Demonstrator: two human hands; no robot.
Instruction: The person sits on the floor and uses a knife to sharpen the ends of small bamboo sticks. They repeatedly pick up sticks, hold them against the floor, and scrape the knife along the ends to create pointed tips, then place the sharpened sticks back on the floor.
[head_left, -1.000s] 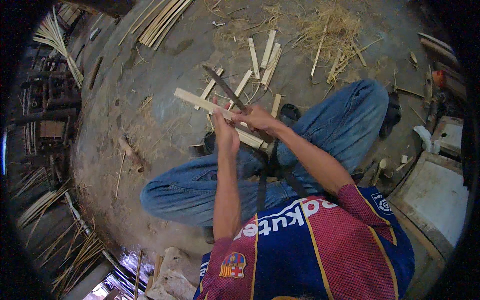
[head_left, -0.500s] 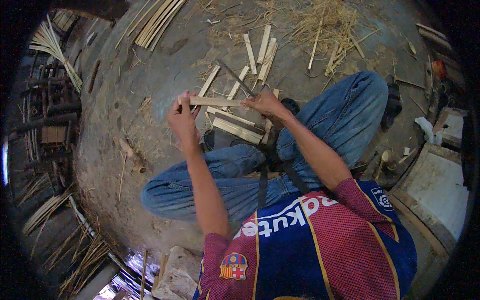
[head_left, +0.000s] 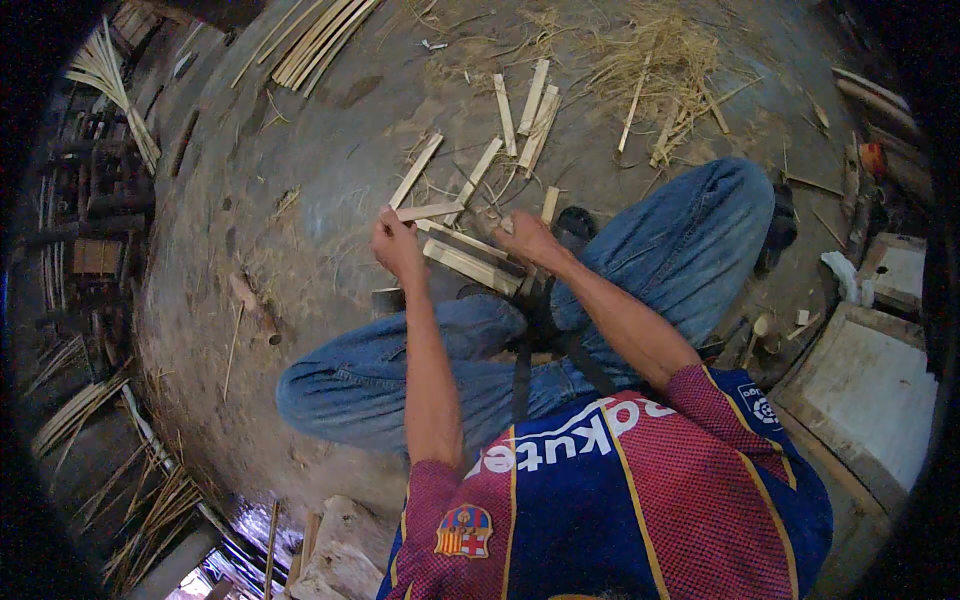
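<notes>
My left hand (head_left: pixel 398 246) is closed on one end of a short flat bamboo strip (head_left: pixel 432 211), whose other end points toward my right hand. My right hand (head_left: pixel 530 241) is apart from that strip, its fingers curled. A pale bit shows at its fingertips, but I cannot make out what it holds; no knife blade shows. Just below the hands lies a small stack of bamboo strips (head_left: pixel 470 268) at my feet. Beyond them, loose strips rest on the floor, among them a slanting strip (head_left: pixel 416 170) and another strip (head_left: pixel 502 112).
My bent legs in jeans (head_left: pixel 670 235) frame the work spot. Fibre shavings (head_left: pixel 665 75) lie heaped at the far right, long strips (head_left: pixel 325 45) at the far left. A wooden piece (head_left: pixel 256 308) is on the left floor, and a white-topped board (head_left: pixel 855 380) at the right.
My left hand has moved right and nearer with the strip. My right hand has come nearer and off the strip's end. The knife blade seen earlier in my right hand no longer shows.
</notes>
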